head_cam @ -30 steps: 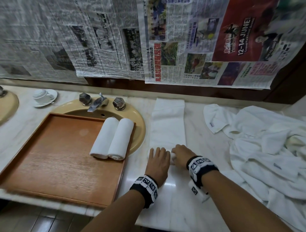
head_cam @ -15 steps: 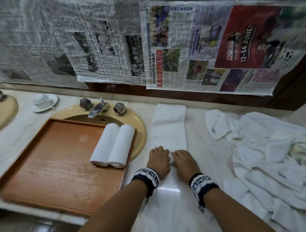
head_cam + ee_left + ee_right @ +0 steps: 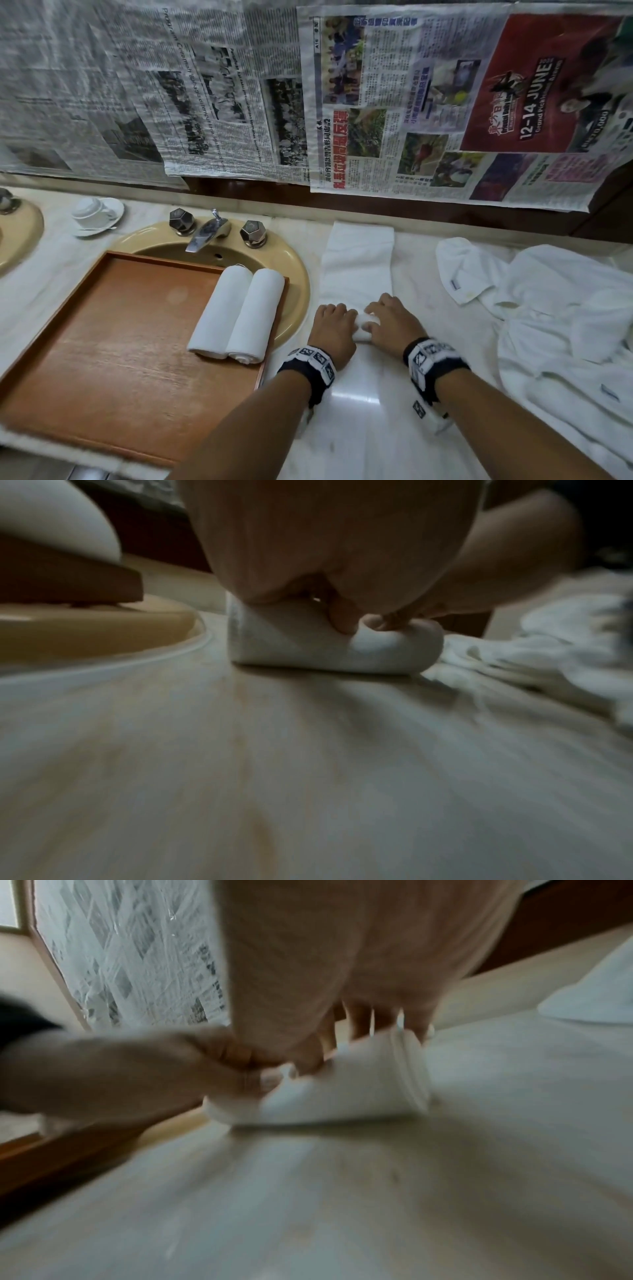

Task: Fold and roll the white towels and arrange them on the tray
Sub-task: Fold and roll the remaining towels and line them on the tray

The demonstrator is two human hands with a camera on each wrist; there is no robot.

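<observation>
White marble counter (image 3: pixel 359 428) underneath everything, running left to right below sheets of newspaper (image 3: pixel 428 102) hung on the wall. Wooden tray (image 3: pixel 113 349) lying flat across the near rim of a yellow sink (image 3: pixel 294 274), overhanging the basin. Loose heap of white towels (image 3: pixel 565 308) spread over the right end of the counter, well apart from the tray. Folded towel strip (image 3: pixel 359 260) laid flat between sink and heap, long axis running away toward the wall, far end close to the wall's dark wood edge, near end wound into a small roll (image 3: pixel 365 325) lying crosswise, its axis left to right. Two finished rolled towels (image 3: pixel 239 315) side by side and touching at the right edge of the tray, long axes pointing away and slightly to the right, near ends showing the spiral. Left hand (image 3: pixel 334 330) palm down over the left part of the roll, fingers curled over the top and grasping it, wrist low near the counter. Right hand (image 3: pixel 390 322) mirrored on the right part, fingers arched over the roll and pressing into it, thumb tucked against the near side. Both forearms reaching in from the near edge, converging on the roll, thumbs almost meeting at the middle. Chrome tap (image 3: pixel 207 231) with two faceted knobs behind the tray. White cup on a saucer (image 3: pixel 96 214) at the far left of the counter.
</observation>
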